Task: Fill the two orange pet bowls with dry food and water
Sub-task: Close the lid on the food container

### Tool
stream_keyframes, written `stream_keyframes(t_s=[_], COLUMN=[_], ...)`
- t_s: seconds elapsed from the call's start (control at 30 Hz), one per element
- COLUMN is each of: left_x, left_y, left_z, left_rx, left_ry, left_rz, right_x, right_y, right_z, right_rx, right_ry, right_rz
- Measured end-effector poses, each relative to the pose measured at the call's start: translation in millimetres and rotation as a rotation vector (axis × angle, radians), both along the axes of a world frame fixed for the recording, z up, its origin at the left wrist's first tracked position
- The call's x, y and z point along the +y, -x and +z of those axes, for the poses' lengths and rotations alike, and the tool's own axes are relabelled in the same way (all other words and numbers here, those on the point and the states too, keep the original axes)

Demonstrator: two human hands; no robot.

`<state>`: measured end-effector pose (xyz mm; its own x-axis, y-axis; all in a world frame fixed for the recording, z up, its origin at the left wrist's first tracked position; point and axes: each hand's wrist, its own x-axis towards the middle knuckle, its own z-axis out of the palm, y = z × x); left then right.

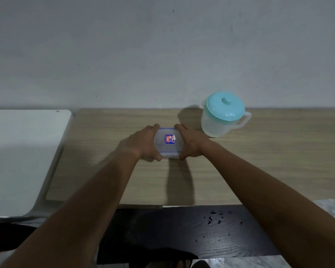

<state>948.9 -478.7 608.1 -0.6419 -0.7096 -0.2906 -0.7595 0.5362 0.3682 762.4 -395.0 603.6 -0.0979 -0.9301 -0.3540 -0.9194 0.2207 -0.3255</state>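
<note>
Hands on both sides of a small clear plastic container with a blue-trimmed lid and a red-blue sticker, resting on the wooden table. Left hand curls around its left side, right hand around its right side; fingers reach the far edge, thumbs sit at the near corners. Both hands are closed on it in a firm two-sided grip. Contents can't be made out, though it is probably the dry food box. Step looks like fetching or opening the food container; lid appears still on, so the next move likely calls for unclipping the lid or carrying the box to the bowls. Orange pet bowls are not in view, so filling is not started. Just beyond and to the right of the right hand stands a clear pitcher with a teal lid, near but not touching. Off to the left of the left hand, well apart, lies a white surface. Below the wrists, dark crumbs scatter on a dark board. Nothing blocks the container.
</note>
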Motion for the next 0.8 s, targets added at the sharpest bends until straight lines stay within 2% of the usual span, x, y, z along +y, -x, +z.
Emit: stream_keyframes(t_s=[0.1, 0.17, 0.27, 0.37, 0.5, 0.67, 0.8], left_x=[8, 17, 39, 60, 77, 102, 127], left_y=[-5, -10, -19, -21, -12, -5, -2], left_z=[-4, -7, -11, -18, -25, -19, -14], left_rx=[0.067, 0.183, 0.418, 0.573, 0.606, 0.632, 0.647], left_ry=[-0.055, -0.1, -0.112, -0.167, -0.206, -0.13, -0.084], left_rz=[0.048, 0.139, 0.325, 0.518, 0.705, 0.722, 0.698], right_x=[5, 15, 38, 60, 77, 100, 128], right_y=[2, 1, -9, -18, -28, -28, -22], right_z=[-2, -5, -22, -44, -44, -39, -31], right_rx=[-0.035, -0.104, -0.29, -0.496, -0.614, -0.726, -0.744], right_ry=[-0.003, 0.035, 0.188, 0.371, 0.446, 0.518, 0.542], right_rz=[-0.007, -0.074, -0.299, -0.533, -0.603, -0.59, -0.578])
